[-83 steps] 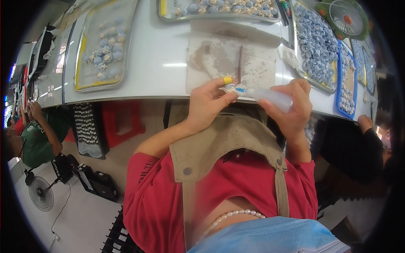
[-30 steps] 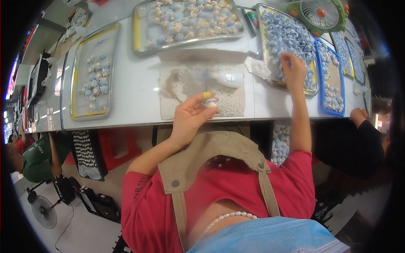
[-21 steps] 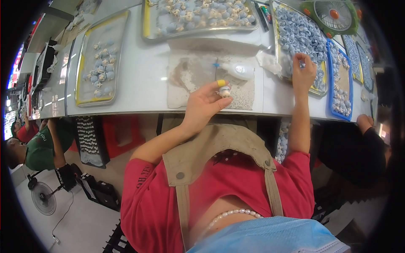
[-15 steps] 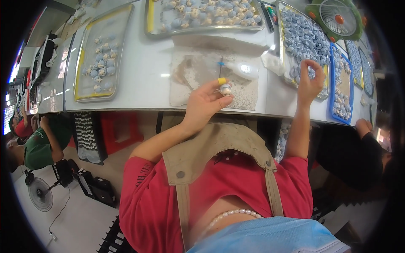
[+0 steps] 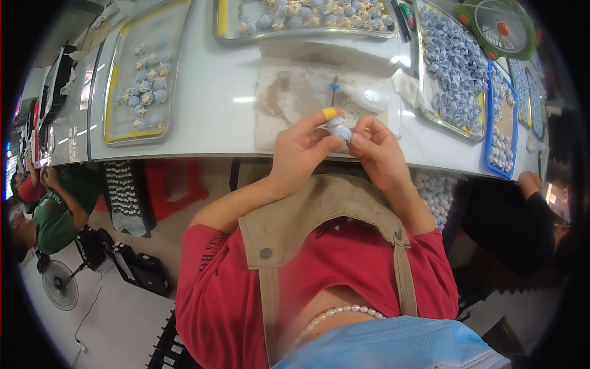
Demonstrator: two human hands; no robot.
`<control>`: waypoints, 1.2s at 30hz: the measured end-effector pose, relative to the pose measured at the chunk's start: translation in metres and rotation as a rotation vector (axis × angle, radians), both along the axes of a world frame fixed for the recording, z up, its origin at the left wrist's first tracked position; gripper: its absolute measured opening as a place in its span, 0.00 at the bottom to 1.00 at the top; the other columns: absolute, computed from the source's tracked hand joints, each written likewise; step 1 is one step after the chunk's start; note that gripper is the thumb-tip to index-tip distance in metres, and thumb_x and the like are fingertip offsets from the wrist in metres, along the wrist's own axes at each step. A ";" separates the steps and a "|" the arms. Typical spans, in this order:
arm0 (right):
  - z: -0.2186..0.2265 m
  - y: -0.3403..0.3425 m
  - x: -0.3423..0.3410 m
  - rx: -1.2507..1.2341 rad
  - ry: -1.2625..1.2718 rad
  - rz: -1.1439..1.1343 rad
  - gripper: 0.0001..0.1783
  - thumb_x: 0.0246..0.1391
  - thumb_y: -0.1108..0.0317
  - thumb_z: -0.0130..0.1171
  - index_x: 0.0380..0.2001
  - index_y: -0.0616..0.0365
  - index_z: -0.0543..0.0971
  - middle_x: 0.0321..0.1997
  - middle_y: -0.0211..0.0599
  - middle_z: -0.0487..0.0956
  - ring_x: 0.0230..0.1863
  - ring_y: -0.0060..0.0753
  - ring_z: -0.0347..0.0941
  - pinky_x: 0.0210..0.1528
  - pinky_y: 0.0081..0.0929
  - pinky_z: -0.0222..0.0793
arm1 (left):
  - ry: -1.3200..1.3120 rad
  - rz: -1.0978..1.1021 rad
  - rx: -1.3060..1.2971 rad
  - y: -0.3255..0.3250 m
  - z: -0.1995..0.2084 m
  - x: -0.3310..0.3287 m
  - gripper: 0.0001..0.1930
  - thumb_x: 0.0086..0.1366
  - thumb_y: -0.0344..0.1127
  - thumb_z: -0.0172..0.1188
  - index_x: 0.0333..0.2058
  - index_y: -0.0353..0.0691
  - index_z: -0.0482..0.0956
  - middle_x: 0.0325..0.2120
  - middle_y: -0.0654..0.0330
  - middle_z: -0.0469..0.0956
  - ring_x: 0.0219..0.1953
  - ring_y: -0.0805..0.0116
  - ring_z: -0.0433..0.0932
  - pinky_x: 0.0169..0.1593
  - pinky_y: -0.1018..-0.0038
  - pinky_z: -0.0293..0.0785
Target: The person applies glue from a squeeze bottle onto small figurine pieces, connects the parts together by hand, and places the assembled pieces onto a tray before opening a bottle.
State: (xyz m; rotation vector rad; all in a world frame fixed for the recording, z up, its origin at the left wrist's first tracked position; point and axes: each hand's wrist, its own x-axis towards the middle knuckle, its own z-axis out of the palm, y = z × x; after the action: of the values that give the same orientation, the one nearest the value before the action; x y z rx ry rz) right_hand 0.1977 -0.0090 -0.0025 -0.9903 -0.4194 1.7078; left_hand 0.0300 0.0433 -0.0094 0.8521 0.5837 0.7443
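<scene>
Close together over the near edge of the table, both hands meet at a small figure. My left hand (image 5: 298,150), with yellow tape round one fingertip, is closed on the small blue-and-cream figure (image 5: 334,123). My right hand (image 5: 382,155) pinches a small blue shell-shaped piece (image 5: 344,133) up against the figure. Fingers partly cover both pieces. Beneath them lies a stained pale sheet (image 5: 270,132), bearing a clear squeeze bottle (image 5: 367,97) with a blue-collared thin tip.
Blue shell pieces fill a tray (image 5: 481,128) on the right, beside a blue-rimmed tray (image 5: 490,147). Figures lie in trays at the left (image 5: 110,132) and back (image 5: 222,24). A green fan (image 5: 499,27) stands at far right. Other people sit at both sides.
My right hand has come left from the tray of blue pieces to my left hand, bringing a blue piece against the figure. My left hand stays nearly in place.
</scene>
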 end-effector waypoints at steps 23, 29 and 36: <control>0.021 -0.002 -0.004 0.698 -1.330 -0.219 0.15 0.31 0.77 0.66 0.28 0.53 0.78 0.28 0.32 0.75 0.31 0.35 0.69 0.38 0.28 0.62 | 0.123 0.002 0.283 -0.008 0.010 0.001 0.14 0.60 0.27 0.55 0.45 0.30 0.72 0.34 0.60 0.76 0.36 0.78 0.73 0.40 0.81 0.72; 0.018 -0.004 0.000 0.557 -0.885 -0.186 0.22 0.37 0.74 0.64 0.40 0.58 0.74 0.41 0.36 0.75 0.41 0.31 0.71 0.42 0.25 0.66 | 0.020 -0.105 0.280 -0.008 0.012 -0.005 0.15 0.59 0.25 0.56 0.45 0.30 0.71 0.39 0.57 0.75 0.41 0.74 0.73 0.46 0.78 0.71; 0.017 -0.007 0.005 0.455 -0.465 0.207 0.27 0.43 0.74 0.59 0.50 0.62 0.69 0.49 0.37 0.73 0.49 0.27 0.68 0.54 0.24 0.61 | -0.092 -0.169 0.151 -0.011 0.017 -0.006 0.18 0.56 0.26 0.59 0.46 0.31 0.71 0.42 0.58 0.74 0.43 0.72 0.72 0.46 0.77 0.71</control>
State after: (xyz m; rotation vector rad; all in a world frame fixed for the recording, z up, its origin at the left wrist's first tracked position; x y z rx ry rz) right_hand 0.2030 -0.0156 0.0146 -1.0183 -1.1924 1.4506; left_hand 0.0241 0.0325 0.0071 0.9882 0.3714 0.6750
